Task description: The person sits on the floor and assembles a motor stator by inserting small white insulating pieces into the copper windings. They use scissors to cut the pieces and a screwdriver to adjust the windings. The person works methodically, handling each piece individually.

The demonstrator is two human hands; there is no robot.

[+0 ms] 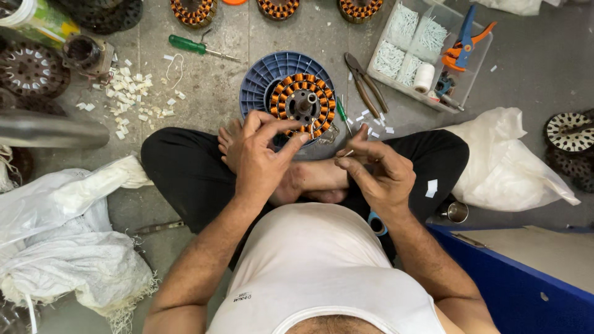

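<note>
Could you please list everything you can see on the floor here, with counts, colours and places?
Stator: one, copper-wound, centre, on the spool.
Spool: one, blue, centre floor.
More stators: three, copper, top edge.
Screwdriver: one, green handle, upper left.
Pliers: one, dark, right of the spool.
Tray: one, clear, upper right, holding white sleeves and a tape roll.
Cutter: one, blue and orange, in the tray.
White scraps: many, left floor.
Bags: white, right and lower left.
Cup: one, steel, right.
Left hand: fingers pinched by the stator.
Right hand: pinching a thin piece.
</note>
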